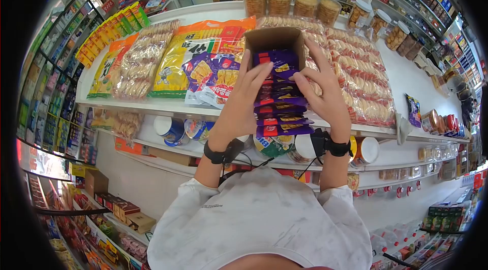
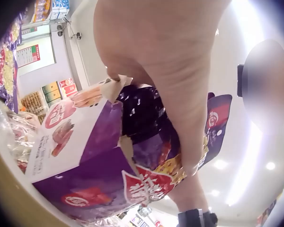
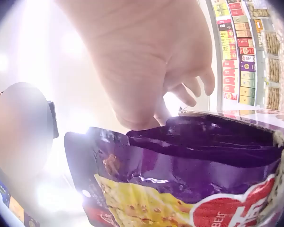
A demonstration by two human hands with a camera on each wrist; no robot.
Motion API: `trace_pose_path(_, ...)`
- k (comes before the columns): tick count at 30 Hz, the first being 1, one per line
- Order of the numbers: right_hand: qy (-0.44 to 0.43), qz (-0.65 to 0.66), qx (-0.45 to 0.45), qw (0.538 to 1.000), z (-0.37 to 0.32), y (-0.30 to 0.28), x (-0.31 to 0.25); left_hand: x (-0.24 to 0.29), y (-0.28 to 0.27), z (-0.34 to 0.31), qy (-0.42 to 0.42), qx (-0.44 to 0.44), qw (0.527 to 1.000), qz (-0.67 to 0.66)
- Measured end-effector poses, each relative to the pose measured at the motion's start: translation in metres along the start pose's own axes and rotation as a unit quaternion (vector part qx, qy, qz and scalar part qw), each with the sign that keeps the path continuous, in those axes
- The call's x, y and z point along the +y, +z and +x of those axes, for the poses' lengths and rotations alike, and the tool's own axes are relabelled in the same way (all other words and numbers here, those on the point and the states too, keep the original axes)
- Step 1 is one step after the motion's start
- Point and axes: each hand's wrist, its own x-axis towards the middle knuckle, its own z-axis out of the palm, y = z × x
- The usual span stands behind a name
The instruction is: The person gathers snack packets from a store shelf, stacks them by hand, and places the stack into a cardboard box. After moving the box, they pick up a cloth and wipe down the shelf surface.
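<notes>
At frame centre, above the white shelf (image 1: 406,82), we see left hand (image 1: 244,102) and right hand (image 1: 325,92) grasping a stack of glossy purple snack packets (image 1: 279,105) under a tipped brown cardboard box (image 1: 274,38); unboxing looks midway, and we judge the next move needs an even grip from both sides.

Purple snack packets (image 1: 278,102): glossy crinkly plastic film. Cardboard box (image 1: 274,38): matt brown, rough torn edge. Rice cracker bags (image 1: 142,61) far left: clear shiny plastic.

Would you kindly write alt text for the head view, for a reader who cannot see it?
Left hand and right hand hold a row of purple snack packets at the mouth of a cardboard box, above a shelf of bagged crackers.
</notes>
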Motion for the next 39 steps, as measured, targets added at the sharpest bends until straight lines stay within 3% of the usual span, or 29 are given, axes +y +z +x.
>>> trace_pose_path(6, -0.005, -0.069, 0.103, 0.992, 0.010, -0.001, -0.002, -0.002, 0.009, -0.010, 0.032, -0.022, 0.999, 0.035)
trace_pose_path(9, -0.024, -0.174, 0.117, 0.978, 0.018, 0.002, -0.011, 0.004, 0.012, -0.013, 0.039, -0.014, 0.998, 0.042)
trace_pose_path(12, 0.004, -0.208, 0.064, 0.976, 0.014, 0.005, -0.016, 0.001, 0.013, -0.016, 0.062, -0.017, 0.997, 0.047)
trace_pose_path(15, 0.038, -0.149, 0.027, 0.988, 0.011, 0.006, -0.008, -0.001, 0.013, -0.015, 0.037, -0.025, 0.998, 0.039)
trace_pose_path(18, 0.044, -0.109, 0.032, 0.992, 0.006, 0.007, 0.005, -0.012, 0.009, -0.007, 0.065, -0.037, 0.995, 0.067)
trace_pose_path(21, 0.073, 0.074, 0.091, 0.990, 0.005, -0.002, 0.002, -0.008, 0.009, 0.011, 0.043, 0.057, 0.997, 0.003)
trace_pose_path(22, 0.096, 0.137, 0.130, 0.977, 0.001, -0.001, 0.003, -0.015, 0.010, 0.017, -0.008, 0.071, 0.997, -0.029)
trace_pose_path(25, 0.108, 0.175, 0.166, 0.965, -0.007, -0.002, -0.001, -0.026, 0.016, 0.038, -0.081, 0.151, 0.979, -0.112)
trace_pose_path(26, 0.111, 0.166, 0.153, 0.968, -0.012, 0.000, -0.002, -0.032, 0.020, 0.043, -0.073, 0.174, 0.982, -0.018)
trace_pose_path(31, 0.156, 0.043, 0.066, 0.985, -0.036, 0.019, -0.010, -0.029, 0.046, 0.034, -0.079, 0.124, 0.984, -0.102)
trace_pose_path(32, 0.183, 0.143, 0.031, 0.972, -0.041, 0.027, -0.002, -0.032, 0.051, 0.027, -0.073, 0.117, 0.984, -0.112)
trace_pose_path(35, 0.223, 0.241, 0.048, 0.943, -0.056, 0.036, -0.005, -0.033, 0.049, 0.013, -0.057, 0.096, 0.986, -0.120)
trace_pose_path(38, 0.217, 0.240, 0.009, 0.946, -0.063, 0.033, -0.001, -0.014, 0.048, -0.001, -0.087, 0.131, 0.971, -0.181)
trace_pose_path(39, 0.206, 0.220, 0.014, 0.953, -0.065, 0.035, -0.001, -0.017, 0.048, -0.010, -0.135, 0.115, 0.969, -0.170)
